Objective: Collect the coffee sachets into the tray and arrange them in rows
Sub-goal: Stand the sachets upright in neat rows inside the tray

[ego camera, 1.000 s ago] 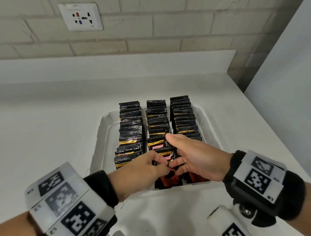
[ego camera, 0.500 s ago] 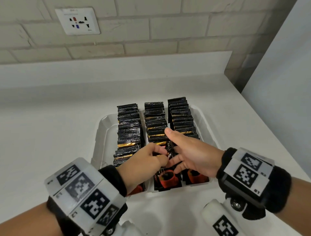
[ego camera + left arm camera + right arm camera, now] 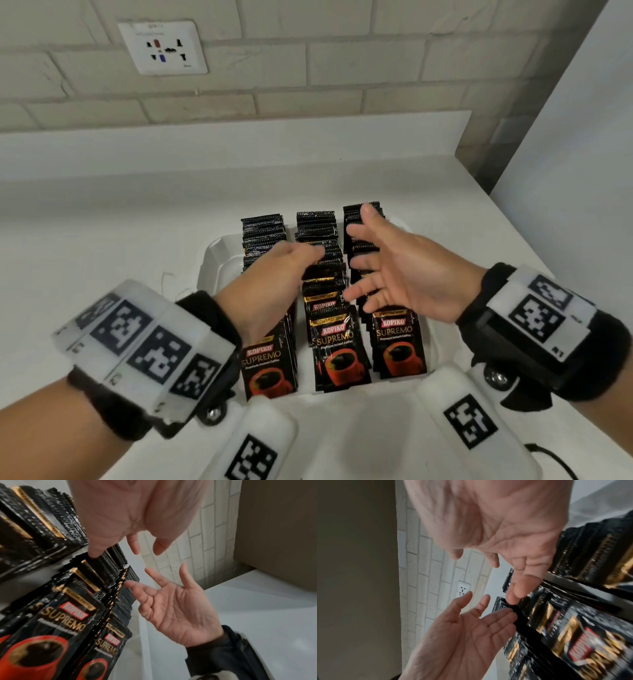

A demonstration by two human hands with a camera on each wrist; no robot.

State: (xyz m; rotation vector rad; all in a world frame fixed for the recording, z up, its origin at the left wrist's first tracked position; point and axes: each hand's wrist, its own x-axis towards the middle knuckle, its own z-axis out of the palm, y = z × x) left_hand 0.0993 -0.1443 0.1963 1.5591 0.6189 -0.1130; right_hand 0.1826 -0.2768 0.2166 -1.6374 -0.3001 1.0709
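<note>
Black Kopiko coffee sachets stand upright in three rows in the white tray (image 3: 211, 255): a left row (image 3: 262, 228), a middle row (image 3: 339, 346) and a right row (image 3: 397, 342). My left hand (image 3: 298, 255) reaches over the left and middle rows with straight fingers and holds nothing. In the left wrist view one fingertip (image 3: 93, 555) touches the sachet tops. My right hand (image 3: 359, 246) hovers over the right row, palm turned left and fingers spread, also empty. In the right wrist view its lowest fingertip (image 3: 513, 596) meets the sachet tops beside the left hand (image 3: 471, 626).
The tray sits on a white counter (image 3: 102, 274) against a pale brick wall with a socket (image 3: 163, 48). A white panel (image 3: 582, 171) rises at the right. A dark cable (image 3: 548, 455) lies at the near right.
Both hands let go of their pinch at the front of the middle row, opened, and moved up and back over the rows. The front sachets now show uncovered.
</note>
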